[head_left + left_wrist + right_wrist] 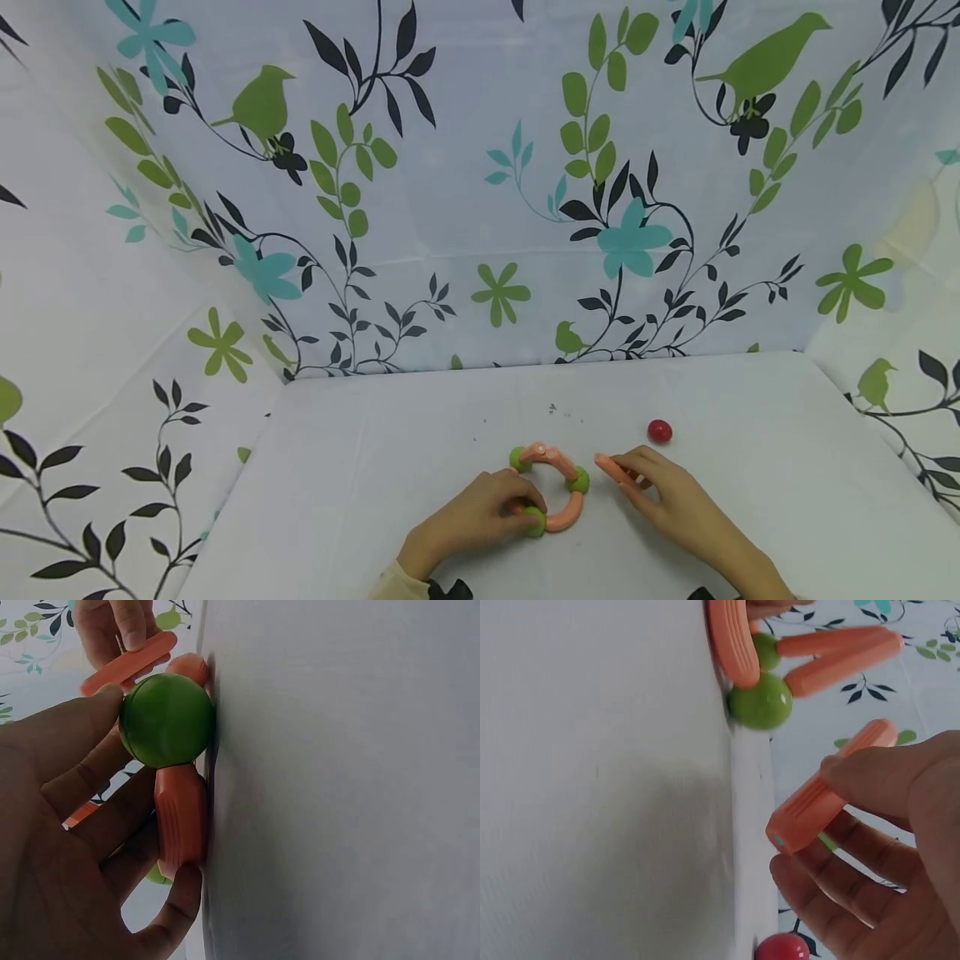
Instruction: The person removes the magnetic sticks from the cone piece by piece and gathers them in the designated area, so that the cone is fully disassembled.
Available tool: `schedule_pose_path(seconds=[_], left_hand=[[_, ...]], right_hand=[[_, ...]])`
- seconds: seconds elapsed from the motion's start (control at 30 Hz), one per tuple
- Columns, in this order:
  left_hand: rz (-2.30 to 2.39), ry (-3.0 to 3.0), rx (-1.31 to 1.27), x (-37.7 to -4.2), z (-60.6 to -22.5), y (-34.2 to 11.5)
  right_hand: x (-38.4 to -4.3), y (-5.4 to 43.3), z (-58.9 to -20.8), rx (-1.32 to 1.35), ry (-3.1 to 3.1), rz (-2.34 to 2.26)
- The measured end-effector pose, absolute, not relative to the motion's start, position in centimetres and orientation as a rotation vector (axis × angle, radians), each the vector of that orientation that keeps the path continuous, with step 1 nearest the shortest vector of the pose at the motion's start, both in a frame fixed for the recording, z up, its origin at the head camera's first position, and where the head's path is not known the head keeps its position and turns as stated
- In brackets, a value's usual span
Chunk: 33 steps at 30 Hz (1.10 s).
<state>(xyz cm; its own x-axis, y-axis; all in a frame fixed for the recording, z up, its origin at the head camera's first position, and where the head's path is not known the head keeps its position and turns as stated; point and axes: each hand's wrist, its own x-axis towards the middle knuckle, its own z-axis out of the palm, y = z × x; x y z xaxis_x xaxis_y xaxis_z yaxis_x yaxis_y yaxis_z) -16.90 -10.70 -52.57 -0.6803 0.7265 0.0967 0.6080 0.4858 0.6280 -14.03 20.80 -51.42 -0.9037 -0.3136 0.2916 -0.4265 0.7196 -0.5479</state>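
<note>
A ring of curved orange pieces [567, 514] joined by green balls stands on the white table. My left hand [491, 506] grips the ring's near left side, its thumb against a green ball [169, 720] and its fingers around the orange segment [181, 814] beside it. Just right of the ring, my right hand [675, 497] pinches a separate orange piece [831, 787] between thumb and fingers, apart from the ring. In the right wrist view, two orange bars [847, 658] rise from the ring's green balls, away from the tabletop.
A red ball [660, 431] lies on the table behind my right hand. The white tabletop [360, 467] reaches back to a hanging cloth [465, 192] printed with leaves, birds and flowers, which also runs along both sides.
</note>
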Motion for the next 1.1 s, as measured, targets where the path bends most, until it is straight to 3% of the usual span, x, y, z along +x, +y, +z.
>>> schedule_pose_path(seconds=[0.57,1.1], left_hand=[[0.831,2.621,1.125,-16.9,-52.0,-11.4],[0.775,2.689,1.219,-16.9,-51.7,-11.6]], right_hand=[[-14.8,23.0,-51.9,0.298,-2.894,0.743],[-15.3,23.7,-52.4,0.19,-2.943,0.775]])
